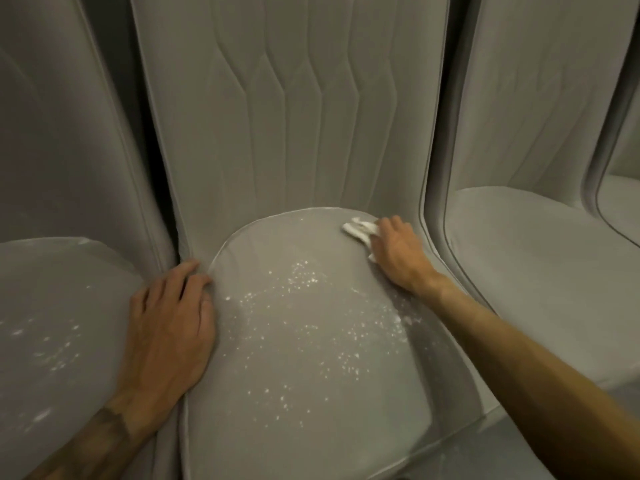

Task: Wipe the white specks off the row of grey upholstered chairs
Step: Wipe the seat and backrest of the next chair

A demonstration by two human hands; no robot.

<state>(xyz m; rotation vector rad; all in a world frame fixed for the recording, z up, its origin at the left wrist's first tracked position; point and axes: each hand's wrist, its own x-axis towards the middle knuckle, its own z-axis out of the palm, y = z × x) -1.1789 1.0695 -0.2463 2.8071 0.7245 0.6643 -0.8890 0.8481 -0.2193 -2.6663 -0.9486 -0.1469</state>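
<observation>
A row of grey upholstered chairs fills the view. White specks [304, 327] are scattered over the seat of the middle chair [311, 427]. My right hand [398, 251] presses a crumpled white cloth [358, 228] onto the back right corner of that seat, fingers laid over it. My left hand [169, 323] rests flat with straight fingers on the seat's left edge, at the gap to the left chair [52, 306]. The left chair's seat also carries white specks [55, 351].
The right chair [536, 254] has a seat with no visible specks. A further chair edge [620, 199] shows at the far right. Tall quilted backrests [294, 109] stand close behind the seats, with narrow dark gaps between the chairs.
</observation>
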